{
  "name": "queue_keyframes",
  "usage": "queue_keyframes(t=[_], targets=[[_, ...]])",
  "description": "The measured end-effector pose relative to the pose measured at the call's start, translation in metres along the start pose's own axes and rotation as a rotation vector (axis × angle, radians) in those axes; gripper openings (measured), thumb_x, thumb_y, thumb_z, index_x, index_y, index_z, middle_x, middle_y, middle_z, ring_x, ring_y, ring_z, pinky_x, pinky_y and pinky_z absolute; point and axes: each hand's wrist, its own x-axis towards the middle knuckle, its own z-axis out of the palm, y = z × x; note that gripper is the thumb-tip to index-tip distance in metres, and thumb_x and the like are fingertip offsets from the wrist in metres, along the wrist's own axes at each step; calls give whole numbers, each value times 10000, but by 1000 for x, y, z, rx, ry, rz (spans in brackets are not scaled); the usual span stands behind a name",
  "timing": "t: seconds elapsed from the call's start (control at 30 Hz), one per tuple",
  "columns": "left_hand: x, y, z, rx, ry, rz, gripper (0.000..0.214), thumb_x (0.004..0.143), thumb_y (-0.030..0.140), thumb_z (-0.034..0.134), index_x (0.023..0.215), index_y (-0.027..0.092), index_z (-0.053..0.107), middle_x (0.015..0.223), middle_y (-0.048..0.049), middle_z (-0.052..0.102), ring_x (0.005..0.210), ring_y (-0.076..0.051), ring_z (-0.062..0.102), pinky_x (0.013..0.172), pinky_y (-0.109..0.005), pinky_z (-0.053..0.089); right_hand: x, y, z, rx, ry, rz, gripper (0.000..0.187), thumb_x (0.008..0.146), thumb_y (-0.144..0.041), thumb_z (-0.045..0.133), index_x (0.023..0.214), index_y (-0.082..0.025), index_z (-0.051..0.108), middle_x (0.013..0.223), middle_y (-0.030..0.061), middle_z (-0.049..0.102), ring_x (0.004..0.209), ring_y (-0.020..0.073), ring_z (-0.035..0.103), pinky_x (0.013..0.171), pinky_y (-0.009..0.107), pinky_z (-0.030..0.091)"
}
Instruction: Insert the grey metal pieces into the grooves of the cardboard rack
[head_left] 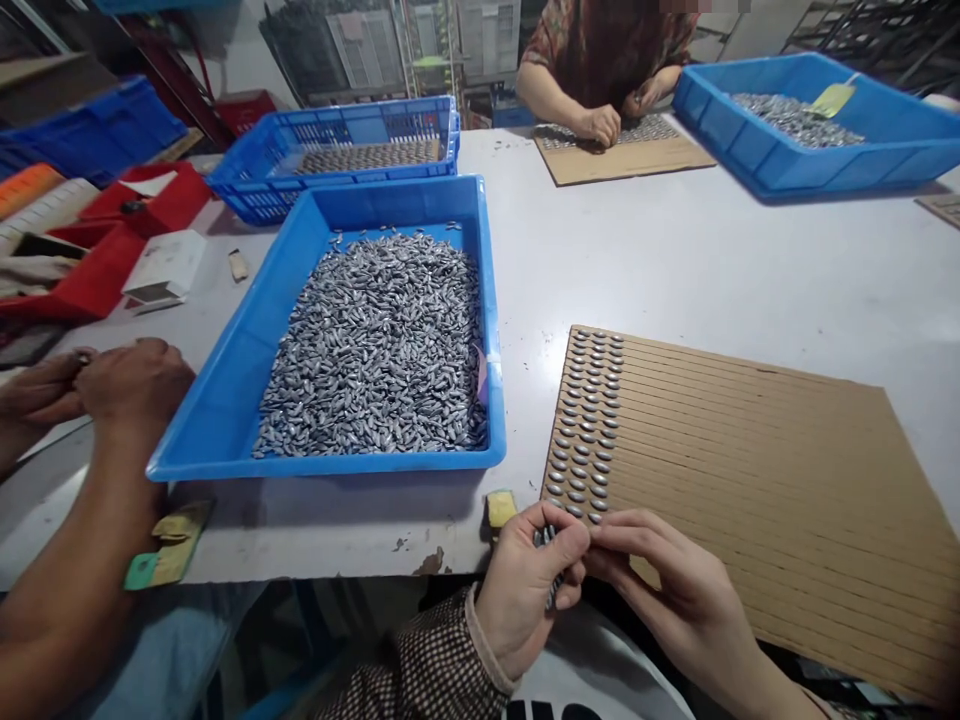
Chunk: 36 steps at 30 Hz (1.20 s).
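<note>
Your small grey pieces (pixel 580 459) lie in three lines down the left side of the cardboard (pixel 750 470). The wide right part has none, so most looks left to do. Your left hand (pixel 517 590) curls around more. Your right hand (pixel 679 580) has its fingertips together; I can't tell if they grip one. The blue tray (pixel 330 467) holds a big pile.

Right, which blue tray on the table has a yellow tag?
The far right tray: its yellow tag shows against grey pieces. The near, heaped tray has a purple patch instead; the slotted tray behind it shows no tag.
</note>
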Motion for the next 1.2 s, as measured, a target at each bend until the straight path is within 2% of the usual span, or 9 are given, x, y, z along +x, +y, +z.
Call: queue_keyframes(t=[0.1,0.23,0.33,0.4,0.5,0.67,0.97,1.2], targets=[[1,2,1,7,-10,-25,380,692,431,802,803,128,601,613,8,550,486,-43,433,400,-154,228,0,-1,-8,-45,37,-31,243,901,-139,569,1097,-240,669,947,73,668,825,164,678,664,220,573],[-3,19,-1,-99,0,-77,296,795,378,684,918,112,643,777,-50,620,522,-69,517,364,-150,250,-8,6,-17,-64,89,46,180,904,-137,567,1013,-238,668,912,61,663,812,161,665,661,217,553],[-10,35,-4,-261,75,27,226,864,324,554,958,133,629,744,-28,601,482,-62,484,347,-145,264,-18,17,-17,-60,107,90,165,905,-146,573,1020,-239,644,906,55,661,819,167,658,686,233,547],[-14,39,-6,-272,96,84,193,878,279,538,983,140,624,730,-15,588,478,-55,470,353,-136,276,-24,25,-13,-62,64,86,150,916,-153,552,1015,-236,628,894,53,656,795,164,656,668,236,547],[-16,36,-8,-204,59,33,183,882,242,556,1003,126,630,732,-15,576,501,-54,479,368,-128,288,-30,36,-2,-155,9,44,153,932,-151,518,1012,-232,621,889,55,657,752,154,652,628,234,540],[-13,24,-9,-146,47,37,227,862,273,619,1021,114,650,753,-13,555,531,-48,467,379,-129,276,-35,50,11,-321,31,-37,190,928,-114,528,1065,-220,607,916,60,668,792,155,643,686,262,533],[-11,20,-16,-72,47,7,281,795,290,725,1020,125,693,730,6,526,516,-29,410,379,-141,223,-36,52,15,-529,61,-59,175,929,-167,521,984,-205,683,896,68,650,782,158,614,664,255,509],[-11,10,-18,-8,21,-14,325,757,382,766,909,117,655,657,34,500,448,-5,318,368,-146,158,-33,50,13,-511,49,-56,183,931,-169,509,982,-211,679,891,71,644,764,158,622,642,247,526]])
